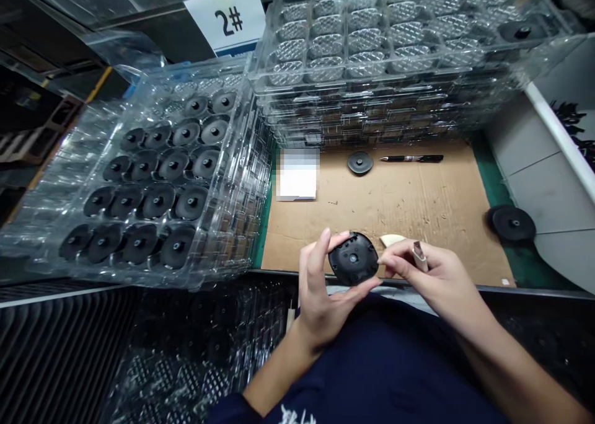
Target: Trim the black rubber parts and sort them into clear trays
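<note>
My left hand (323, 294) grips a round black plastic disc (353, 258) by its rim, with its ribbed underside and central hole facing up. My right hand (434, 281) pinches a small white-and-metal tool (420, 256), and its fingertips touch the disc's right edge. A curved cream-coloured piece (392, 240) lies on the cardboard sheet (385, 210) just behind my right fingers. Farther back on the cardboard lie another black disc (360, 162) and a black pen (411, 159).
To the left, a clear plastic tray (232, 188) holds rows of black discs. Stacked clear trays (372, 95) rise behind the cardboard beside a "2#" sign (227, 15). A blurred white sheet (297, 175) lies on the cardboard. A black disc (512, 224) sits on the green mat at right.
</note>
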